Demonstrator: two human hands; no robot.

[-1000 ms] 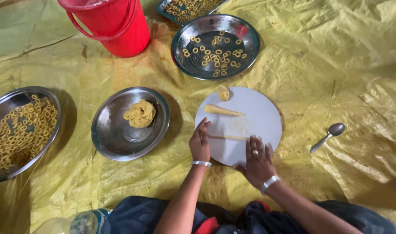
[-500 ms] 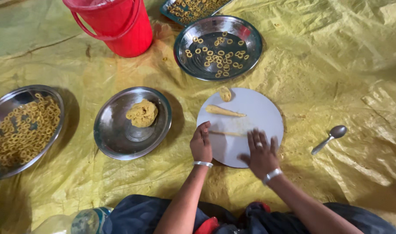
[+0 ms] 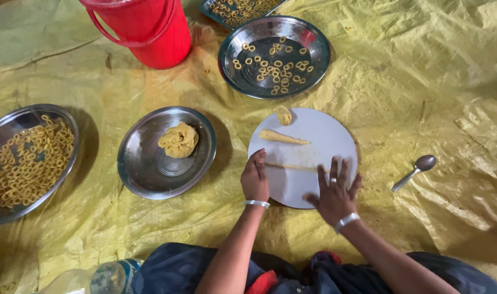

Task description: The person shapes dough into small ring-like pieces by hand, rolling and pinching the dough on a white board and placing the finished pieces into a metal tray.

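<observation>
A round white board (image 3: pixel 324 136) lies on a yellow sheet in front of me. Across it runs a thin rope of yellow dough (image 3: pixel 292 166). My left hand (image 3: pixel 255 177) rests at the board's left edge on the rope's end. My right hand (image 3: pixel 335 190) lies flat with fingers spread over the rope's right part. A thicker tapered dough piece (image 3: pixel 282 136) and a small dough lump (image 3: pixel 284 115) sit farther back on the board.
A steel plate (image 3: pixel 150 169) with a dough ball (image 3: pixel 178 140) is to the left. Steel plates of dough rings sit far left (image 3: pixel 3 125) and behind (image 3: pixel 314 65). A red bucket (image 3: pixel 145 30), a spoon (image 3: pixel 414 170) and a plastic bottle (image 3: pixel 90 277) are around.
My right hand has slid to the right along the board, its fingers spreading flatter, and the dough rope has grown longer. My left hand stays at the board's left edge.
</observation>
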